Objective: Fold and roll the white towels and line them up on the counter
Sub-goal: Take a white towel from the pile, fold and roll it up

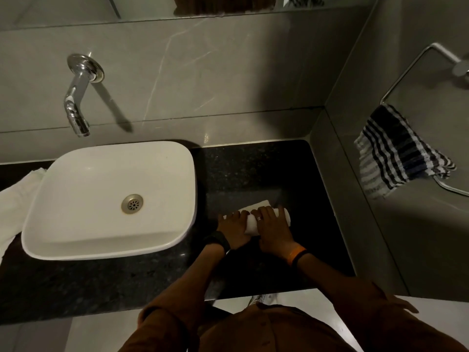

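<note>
From the head camera we look down on a dark speckled counter (253, 171) with a white basin (76, 224) sitting on its left half. To the right of the basin, near the front edge, lies a white towel (281, 215), mostly rolled into a short cylinder that runs left to right, with a flat tail of cloth showing just behind it.

Our left hand (234, 228) lies palm down on the left end of the roll, fingers spread and curled over the top of it. Our right hand (271, 228) presses on the middle of the roll in the same manner, a ring on one finger. Both hands rest flat on the cloth, pressing it to the counter; neither is closed into a fist. The right end of the roll sticks out bare past the right hand.

A dark band sits on the left wrist, and an orange and a black band on the right. Brown sleeves cover both forearms.

At the far left edge, beside the basin, a second white cloth (15, 199) lies loose on the counter; it looks like another towel, though the dim light makes that hard to confirm. A chrome tap (76, 107) juts from the wall above the basin. On the right wall a striped dark-and-white towel (396, 153) hangs over a metal ring (416, 59).
</note>
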